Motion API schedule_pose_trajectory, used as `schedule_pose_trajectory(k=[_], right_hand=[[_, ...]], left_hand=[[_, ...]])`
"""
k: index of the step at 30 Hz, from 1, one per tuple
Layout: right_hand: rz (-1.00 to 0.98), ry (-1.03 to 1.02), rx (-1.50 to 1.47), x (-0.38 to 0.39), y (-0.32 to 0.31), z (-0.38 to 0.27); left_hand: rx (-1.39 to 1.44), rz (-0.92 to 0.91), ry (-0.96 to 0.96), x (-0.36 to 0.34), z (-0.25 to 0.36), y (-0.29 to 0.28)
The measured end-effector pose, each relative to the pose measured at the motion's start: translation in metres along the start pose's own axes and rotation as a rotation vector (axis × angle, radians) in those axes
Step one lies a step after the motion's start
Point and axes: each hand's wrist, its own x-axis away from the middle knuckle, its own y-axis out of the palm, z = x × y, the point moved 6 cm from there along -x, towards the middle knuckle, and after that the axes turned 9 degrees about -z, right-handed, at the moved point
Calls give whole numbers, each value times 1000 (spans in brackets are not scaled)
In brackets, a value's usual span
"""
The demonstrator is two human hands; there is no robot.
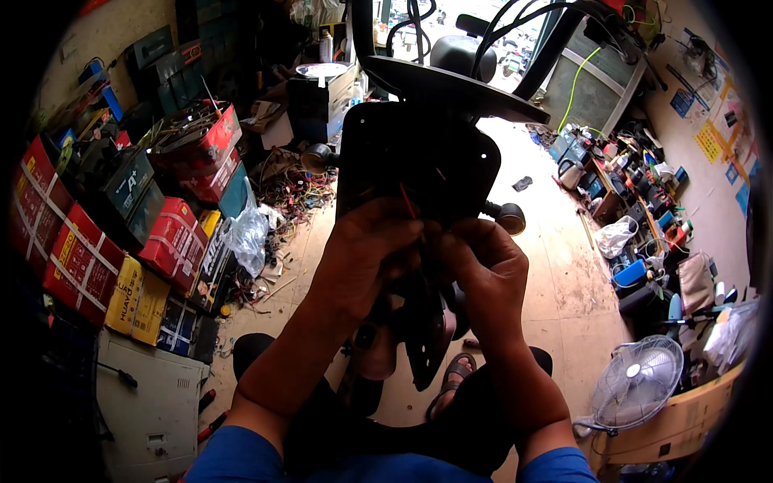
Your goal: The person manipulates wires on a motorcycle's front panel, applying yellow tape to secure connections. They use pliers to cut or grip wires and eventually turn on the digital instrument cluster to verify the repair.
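Observation:
Both my hands meet in front of a dark two-wheeler frame, at a broad black panel (366,153) with a round lamp (510,217) on a stalk at its right. A thin red wire (407,200) sticks up from the fingertips of my left hand (370,241), which is pinched closed on it. Close against it, my right hand (487,262) is also closed in a pinch. What its fingertips hold is hidden in shadow. Dark parts of the vehicle hang below my hands, between my knees.
Stacked red boxes (84,262), a yellow box (137,310) and a grey metal cabinet (145,402) line the left side. Tangled wires (302,185) lie on the floor there. At right stand a cluttered shelf (604,185) and a fan (636,374). My sandalled foot (455,374) is below.

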Motion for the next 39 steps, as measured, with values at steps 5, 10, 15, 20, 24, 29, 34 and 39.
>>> schedule_pose_trajectory(k=[5,10,15,20,24,29,34,39], right_hand=[[28,-73,-15,0,-1,0],[8,-83,3,1,-3,1],[-12,-42,-17,2,-3,-3],[-82,9,-22,4,-1,-2],[-100,17,-2,4,-3,0],[-61,28,-94,5,-11,5],[-51,43,-140,5,-10,7],[-54,31,-124,5,-11,10]], left_hand=[[6,-1,-6,1,0,0],[6,-20,-1,-1,-2,-2],[-2,-25,7,0,0,-3],[-14,-7,9,-1,-1,-2],[-20,-20,-17,-2,-3,-5],[-286,89,-12,-2,0,-2],[-337,75,40,0,4,-1],[-460,122,37,4,14,-1]])
